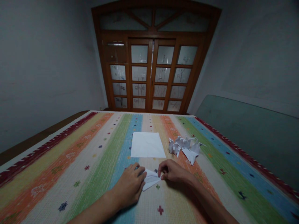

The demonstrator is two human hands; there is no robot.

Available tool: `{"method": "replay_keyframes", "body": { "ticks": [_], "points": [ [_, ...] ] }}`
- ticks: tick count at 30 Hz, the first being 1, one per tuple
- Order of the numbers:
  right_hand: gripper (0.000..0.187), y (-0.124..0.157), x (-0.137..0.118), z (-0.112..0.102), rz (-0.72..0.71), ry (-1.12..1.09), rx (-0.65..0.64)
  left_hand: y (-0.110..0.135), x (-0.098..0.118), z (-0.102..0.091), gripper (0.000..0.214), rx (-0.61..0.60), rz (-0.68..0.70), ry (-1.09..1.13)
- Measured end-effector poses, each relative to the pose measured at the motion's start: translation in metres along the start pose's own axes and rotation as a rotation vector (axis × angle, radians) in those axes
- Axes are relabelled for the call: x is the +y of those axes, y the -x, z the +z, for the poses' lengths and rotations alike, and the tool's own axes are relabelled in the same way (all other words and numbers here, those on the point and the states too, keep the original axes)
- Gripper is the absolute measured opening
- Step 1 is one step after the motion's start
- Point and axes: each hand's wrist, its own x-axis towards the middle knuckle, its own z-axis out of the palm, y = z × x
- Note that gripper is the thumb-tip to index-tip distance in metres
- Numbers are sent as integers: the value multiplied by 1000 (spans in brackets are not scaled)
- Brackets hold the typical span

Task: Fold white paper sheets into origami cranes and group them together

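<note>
One folded paper lies before the flat sheet. Left hand fingers hold its wide end; right hand fingers pinch its tip.

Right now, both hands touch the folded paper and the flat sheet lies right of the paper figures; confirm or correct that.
Wrong side: the flat sheet lies left of the paper figures in the head view. The left hand and right hand touch the folded paper.
</note>
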Motion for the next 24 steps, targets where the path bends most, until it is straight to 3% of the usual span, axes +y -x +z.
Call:
{"method": "replay_keyframes", "body": {
  "ticks": [4, 8, 12, 21, 24],
  "points": [
    [18, 1, -3, 3, -47, 5, 54, -1, -1, 11, 29, 9, -25, -21],
    [20, 1, -2, 6, -116, 20, 92, -1, -9, 28, 34, 91, 68, -75],
    [19, 1, 0, 8, -180, 57, 127, 0, -16, 39, 39, 72, 116, -127],
    [6, 11, -15, 10, -228, 235, 143, -1, -15, 34, 38, 47, 159, -139],
    [16, 12, -19, 13, -247, 274, 138, -1, -14, 29, 44, 23, 165, -111]
  ]
}}
